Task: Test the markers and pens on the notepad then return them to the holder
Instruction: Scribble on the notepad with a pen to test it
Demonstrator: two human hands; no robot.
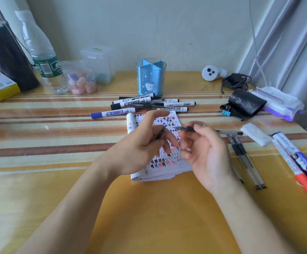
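Forearms reach in over table [149, 217]. Left hand [138, 147] pinches small dark cap [160, 132] between thumb and curled fingers, index raised. Right hand [205, 153] grips uncapped pen [186, 128] between thumb and fingertips, tip pointing left toward cap, just apart. Both above scribbled notepad [160, 171]. Holder [151, 77] upright behind, marker pile [149, 104] before it. More pens [246, 158], markers [293, 158] right of pad.
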